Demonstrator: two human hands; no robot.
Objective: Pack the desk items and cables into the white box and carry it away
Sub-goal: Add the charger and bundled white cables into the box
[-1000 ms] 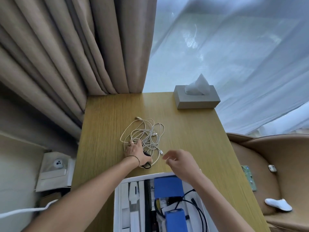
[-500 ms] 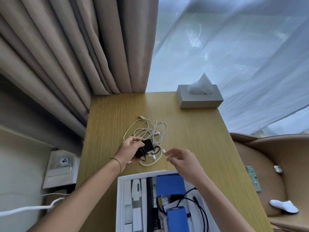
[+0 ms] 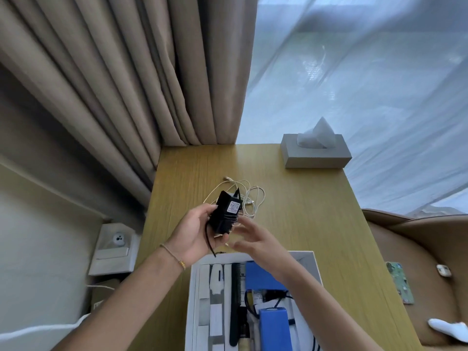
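Note:
My left hand (image 3: 193,230) holds a black power adapter (image 3: 226,212) with its cord wrapped round it, lifted above the wooden desk (image 3: 304,214). A loose end of black cord hangs below it. My right hand (image 3: 255,239) is blurred, its fingers spread, right beside the adapter's lower end; whether it touches is unclear. A tangle of white cables (image 3: 249,196) lies on the desk behind the adapter. The white box (image 3: 307,259) sits at the desk's near edge, holding blue blocks, white items, a black comb-like piece and black cables.
A grey tissue box (image 3: 315,154) stands at the desk's far right corner. Beige curtains hang at the back left, sheer curtain at the right. A tan armchair (image 3: 417,249) to the right holds a green circuit board and small white items. A white device sits left, below the desk.
My left hand picked the black adapter out of the cable pile and raised it toward me. My right hand moved up beside it. The view shifted slightly.

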